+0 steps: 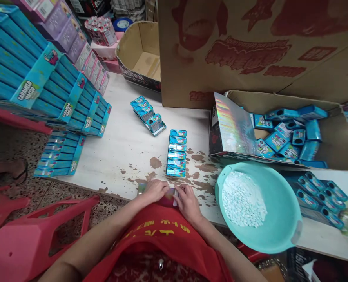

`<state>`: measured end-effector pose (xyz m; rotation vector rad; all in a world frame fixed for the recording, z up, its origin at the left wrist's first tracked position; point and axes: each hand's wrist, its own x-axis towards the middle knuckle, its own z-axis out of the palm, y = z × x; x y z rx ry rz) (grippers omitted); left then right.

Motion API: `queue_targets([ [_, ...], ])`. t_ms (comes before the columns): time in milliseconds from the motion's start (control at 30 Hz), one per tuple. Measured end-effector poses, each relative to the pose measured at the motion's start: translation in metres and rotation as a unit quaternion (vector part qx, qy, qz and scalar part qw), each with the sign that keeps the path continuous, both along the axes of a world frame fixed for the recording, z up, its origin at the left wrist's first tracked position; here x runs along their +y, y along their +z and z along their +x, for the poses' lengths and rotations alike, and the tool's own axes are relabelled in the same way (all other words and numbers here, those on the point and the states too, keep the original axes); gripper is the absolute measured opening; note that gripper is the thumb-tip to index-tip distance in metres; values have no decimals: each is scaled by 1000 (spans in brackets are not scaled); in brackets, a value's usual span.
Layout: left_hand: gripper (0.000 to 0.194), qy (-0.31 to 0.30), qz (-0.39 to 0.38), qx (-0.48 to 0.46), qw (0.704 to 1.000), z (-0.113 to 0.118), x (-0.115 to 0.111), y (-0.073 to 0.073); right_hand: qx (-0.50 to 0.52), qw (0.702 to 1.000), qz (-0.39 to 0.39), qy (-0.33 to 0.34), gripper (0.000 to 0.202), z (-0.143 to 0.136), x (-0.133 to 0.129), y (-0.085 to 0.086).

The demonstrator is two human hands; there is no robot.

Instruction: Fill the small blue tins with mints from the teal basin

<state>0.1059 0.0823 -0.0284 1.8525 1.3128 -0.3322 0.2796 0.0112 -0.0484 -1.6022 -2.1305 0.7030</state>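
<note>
My left hand (156,190) and my right hand (188,203) are close together at the table's front edge, against the red apron. Between them is a shiny iridescent card (168,199), with the fingers of both hands closed on it. Its greenish end (141,188) sticks out beyond my left hand; its full shape is partly hidden. Just ahead of the hands stands a neat row of small blue boxes (176,155). Farther back on the left, several more blue boxes sit in a tilted tray (159,132).
At right are a turquoise basin (282,219) of small white candies (241,199), and a carton (344,137) of loose blue boxes with a shiny sheet (232,125). Stacked blue display boxes (29,86) stand at left. A large carton (250,51) rises behind. A pink stool (29,243) is lower left.
</note>
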Motion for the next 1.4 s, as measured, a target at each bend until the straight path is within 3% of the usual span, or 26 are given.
queue_targets([
  [133, 34, 13, -5, 18, 1000, 2, 7, -5, -28, 999, -12, 44, 36, -3, 1, -12],
  [267, 35, 27, -6, 33, 999, 4, 7, -10, -30, 996, -19, 83, 33, -1, 0, -12],
  [400, 33, 36, -12, 28, 999, 5, 8, -12, -26, 997, -27, 74, 17, 2, -1, -9],
  [600, 32, 39, -19, 24, 999, 4, 9, -11, -22, 998, -38, 48, 47, -5, 2, -16],
  [800, 32, 44, -21, 26, 998, 4, 9, -13, 4, 996, -50, 73, 37, -4, 0, -16],
  [967, 29, 50, -17, 14, 999, 7, 10, -19, 30, 997, -60, 39, 5, 0, 1, -3],
  [1100, 32, 59, -4, -12, 998, 6, 6, -18, 62, 995, -75, -12, 14, 5, 7, 20],
  [1167, 37, 69, 10, -41, 997, 4, 2, -9, 111, 987, -101, -61, 17, 8, 13, 35],
  [1267, 36, 120, 5, -195, 973, 3, -1, 10, 230, 949, -166, -136, 23, 11, 25, 58],
  [1333, 34, 148, -38, -302, 941, 5, 0, 22, 291, 925, -185, -161, 24, 11, 35, 68],
  [1400, 25, 166, -93, -330, 925, 8, 5, 29, 321, 912, -177, -183, 25, 9, 45, 71],
])
